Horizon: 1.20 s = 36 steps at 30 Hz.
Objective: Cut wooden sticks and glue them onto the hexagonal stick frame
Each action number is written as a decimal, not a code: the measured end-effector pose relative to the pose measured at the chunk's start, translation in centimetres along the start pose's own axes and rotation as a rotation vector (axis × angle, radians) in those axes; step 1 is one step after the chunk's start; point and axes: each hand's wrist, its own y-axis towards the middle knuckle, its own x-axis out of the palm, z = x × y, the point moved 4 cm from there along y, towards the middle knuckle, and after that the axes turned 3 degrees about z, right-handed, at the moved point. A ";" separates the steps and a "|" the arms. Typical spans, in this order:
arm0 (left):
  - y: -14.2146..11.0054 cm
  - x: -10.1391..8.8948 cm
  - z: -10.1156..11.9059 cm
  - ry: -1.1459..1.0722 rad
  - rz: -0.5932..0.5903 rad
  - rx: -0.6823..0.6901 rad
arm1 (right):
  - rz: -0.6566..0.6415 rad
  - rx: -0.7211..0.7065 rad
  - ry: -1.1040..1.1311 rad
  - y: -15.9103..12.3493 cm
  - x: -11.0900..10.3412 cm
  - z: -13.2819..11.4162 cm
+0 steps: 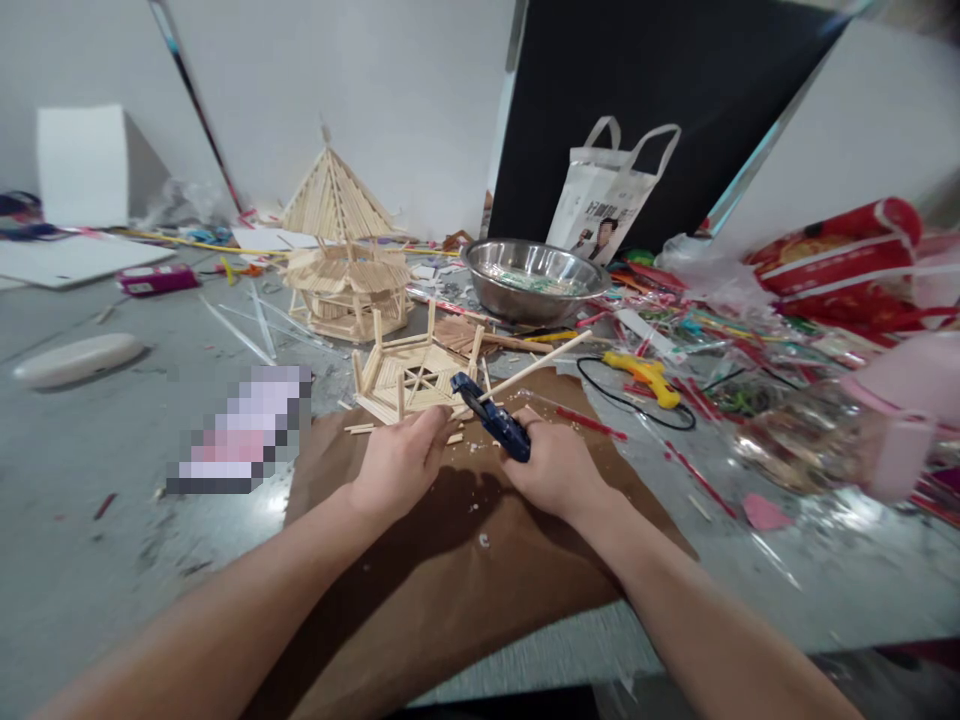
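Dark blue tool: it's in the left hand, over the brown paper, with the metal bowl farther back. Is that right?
Wrong hand: the head view shows the dark blue tool in the right hand, not the left hand. It is over the brown paper, with the metal bowl farther back.

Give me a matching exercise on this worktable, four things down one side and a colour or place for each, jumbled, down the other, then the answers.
Things:
1. Metal bowl
2. Glue gun
3. Tote bag
4. Dark blue hand tool

Colours and places:
A. White, standing in front of a black panel
B. In the grip of the right hand
C. Shiny silver
D. Yellow and orange

Right pairs: 1-C, 2-D, 3-A, 4-B
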 end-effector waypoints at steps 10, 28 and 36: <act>0.1 0.8 -0.6 -0.197 -0.124 -0.173 | -0.033 0.028 0.048 0.2 0.3 0.3; 0.8 1.0 -0.5 -0.548 -0.241 -0.142 | 0.048 -0.060 0.251 0.5 0.4 0.9; 1.0 0.9 -0.7 -0.729 -0.318 -0.195 | 0.066 -0.081 0.279 0.4 0.3 1.0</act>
